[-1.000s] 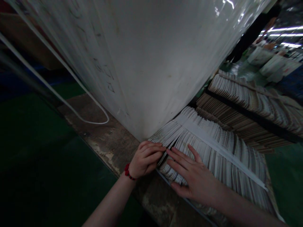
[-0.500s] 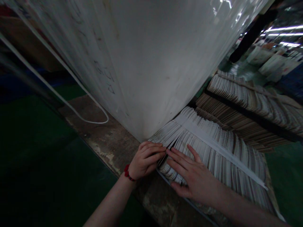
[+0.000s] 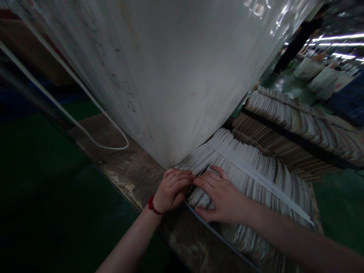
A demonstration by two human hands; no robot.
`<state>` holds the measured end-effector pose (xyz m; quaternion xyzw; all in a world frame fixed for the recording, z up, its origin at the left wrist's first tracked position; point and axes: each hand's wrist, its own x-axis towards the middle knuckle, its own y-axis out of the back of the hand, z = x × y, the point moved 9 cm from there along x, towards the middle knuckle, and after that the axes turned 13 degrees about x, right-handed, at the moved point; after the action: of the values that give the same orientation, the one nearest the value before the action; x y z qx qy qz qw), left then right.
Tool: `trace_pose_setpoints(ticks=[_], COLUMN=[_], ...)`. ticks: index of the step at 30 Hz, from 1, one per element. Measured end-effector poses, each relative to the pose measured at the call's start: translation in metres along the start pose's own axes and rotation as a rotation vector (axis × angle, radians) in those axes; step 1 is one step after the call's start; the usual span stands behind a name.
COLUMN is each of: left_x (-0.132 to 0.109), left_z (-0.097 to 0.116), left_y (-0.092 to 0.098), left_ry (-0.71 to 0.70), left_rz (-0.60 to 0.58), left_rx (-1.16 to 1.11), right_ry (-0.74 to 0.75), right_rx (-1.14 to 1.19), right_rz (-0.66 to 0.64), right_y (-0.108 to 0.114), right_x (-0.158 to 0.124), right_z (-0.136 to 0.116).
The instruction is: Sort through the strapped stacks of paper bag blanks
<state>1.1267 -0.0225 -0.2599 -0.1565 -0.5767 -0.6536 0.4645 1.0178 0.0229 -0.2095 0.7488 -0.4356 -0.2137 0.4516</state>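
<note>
A long row of thin white-grey sheets (image 3: 261, 185), packed on edge and bound with a white strap (image 3: 253, 174), lies in front of me. They look like flattened cardboard or paper; I cannot tell which. My left hand (image 3: 174, 189), with a red bracelet at the wrist, curls its fingers over the edges of the sheets at the near left end. Against its fingertips rests my right hand (image 3: 216, 195), bent over the sheets beside a narrow dark gap, with thumb and fingers apart. Its fingertips touch the sheet edges.
A tall plastic-wrapped white block (image 3: 170, 83) rises right behind my hands. Beneath it is a worn wooden board (image 3: 113, 159). A white cord loop (image 3: 113, 147) hangs at left. Another strapped sheet stack (image 3: 290, 125) stands at right; a person's dark-clothed leg (image 3: 292, 47) shows beyond.
My right hand has moved left and slightly up, its fingers now bent more, close against my left hand. The left hand stays nearly in place. The gap between the sheets looks narrower.
</note>
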Motion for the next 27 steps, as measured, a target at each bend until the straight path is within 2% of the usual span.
trace_pose_setpoints(ticks=[3,9,15,22,27], left_x=[0.003,0.004,0.006,0.005,0.004], left_z=[-0.001,0.000,0.001,0.002,0.001], left_y=[0.002,0.006,0.005,0.006,0.005], left_ry=[0.044,0.040,0.020,-0.039,-0.020], left_rz=[-0.007,0.072,0.054,0.095,0.110], left_rx=[-0.031,-0.031,-0.008,0.031,0.026], right_ry=[-0.014,-0.023,-0.038,-0.052,-0.033], right_rx=[0.007,0.040,0.040,-0.004,-0.045], right_rz=[-0.015,0.055,0.026,0.029,0.014], right_y=[-0.001,-0.001,-0.002,-0.001,-0.002], right_x=[0.005,-0.013,-0.017,-0.017,-0.020], right_z=[0.000,-0.001,0.001,0.002,0.003])
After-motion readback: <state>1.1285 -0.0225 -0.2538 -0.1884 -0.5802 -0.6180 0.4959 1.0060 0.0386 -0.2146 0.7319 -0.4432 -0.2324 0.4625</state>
